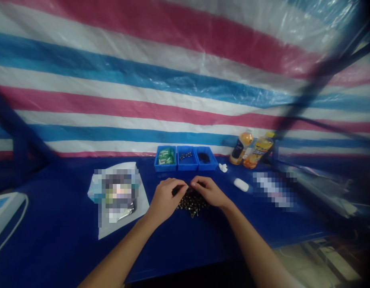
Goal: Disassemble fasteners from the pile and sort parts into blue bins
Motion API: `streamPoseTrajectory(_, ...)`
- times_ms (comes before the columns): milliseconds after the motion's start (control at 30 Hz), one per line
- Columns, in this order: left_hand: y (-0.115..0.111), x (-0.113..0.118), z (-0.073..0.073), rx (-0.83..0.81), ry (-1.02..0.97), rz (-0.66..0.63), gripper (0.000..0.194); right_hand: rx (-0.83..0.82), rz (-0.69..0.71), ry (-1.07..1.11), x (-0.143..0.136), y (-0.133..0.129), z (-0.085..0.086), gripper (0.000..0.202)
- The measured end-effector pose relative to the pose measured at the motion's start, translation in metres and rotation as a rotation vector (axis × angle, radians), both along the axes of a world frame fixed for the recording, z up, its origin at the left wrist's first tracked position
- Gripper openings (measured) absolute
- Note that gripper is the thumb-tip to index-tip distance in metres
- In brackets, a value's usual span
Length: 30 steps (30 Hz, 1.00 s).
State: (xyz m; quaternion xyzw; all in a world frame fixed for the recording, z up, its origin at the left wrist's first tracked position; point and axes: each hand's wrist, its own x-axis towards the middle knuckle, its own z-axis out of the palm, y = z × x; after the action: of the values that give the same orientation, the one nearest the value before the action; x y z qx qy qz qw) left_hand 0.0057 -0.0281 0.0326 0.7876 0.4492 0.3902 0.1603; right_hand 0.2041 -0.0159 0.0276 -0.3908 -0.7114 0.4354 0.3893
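My left hand (167,196) and my right hand (209,191) meet over a pile of small dark and brass-coloured metal pieces (192,203) on the blue table. Thumb and forefinger are pinched together on each hand, the tips almost touching. Whatever lies between them is too small to make out. Just beyond the hands stand three blue bins in a row. The left bin (165,169) holds green and white packets, the middle bin (187,165) some small metal pieces, and the right bin (207,166) a dark heap of small parts.
Two drink bottles, an orange one (241,148) and a yellow-capped one (258,152), stand at the back right. Nearer are a crumpled tissue (223,167) and a white case (241,185). A white sheet (139,200) with blurred items lies left. A white device (7,212) sits far left.
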Motion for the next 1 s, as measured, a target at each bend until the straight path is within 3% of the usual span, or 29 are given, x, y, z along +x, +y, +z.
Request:
streamPoseTrajectory(167,-0.004,-0.001,0.005,-0.054,-0.109,-0.006,0.026,-0.242,0.024,0.261,0.005,-0.001,-0.004,0.039)
streamPoseTrajectory(300,-0.004,-0.002,0.008,-0.064,-0.111,-0.024,0.028,-0.280,-0.065,0.444,0.010,0.000,-0.002,0.043)
streamPoseTrajectory(467,-0.005,-0.001,0.008,-0.063,-0.075,-0.033,0.028,-0.420,-0.148,0.366,0.013,0.008,-0.006,0.037)
streamPoseTrajectory(567,-0.005,0.000,0.007,-0.064,-0.066,-0.022,0.027,-0.409,-0.294,0.303,0.016,0.017,-0.014,0.039)
streamPoseTrajectory(733,-0.004,0.000,0.005,-0.056,-0.046,-0.013,0.024,-0.331,-0.454,0.486,0.023,0.027,-0.022,0.040)
streamPoseTrajectory(900,-0.003,-0.001,0.004,-0.051,-0.019,-0.019,0.021,-0.371,-0.490,0.487,0.026,0.030,-0.022,0.040)
streamPoseTrajectory(1000,-0.003,-0.001,0.003,-0.060,-0.003,-0.032,0.021,-0.308,-0.539,0.548,0.025,0.029,-0.020,0.039)
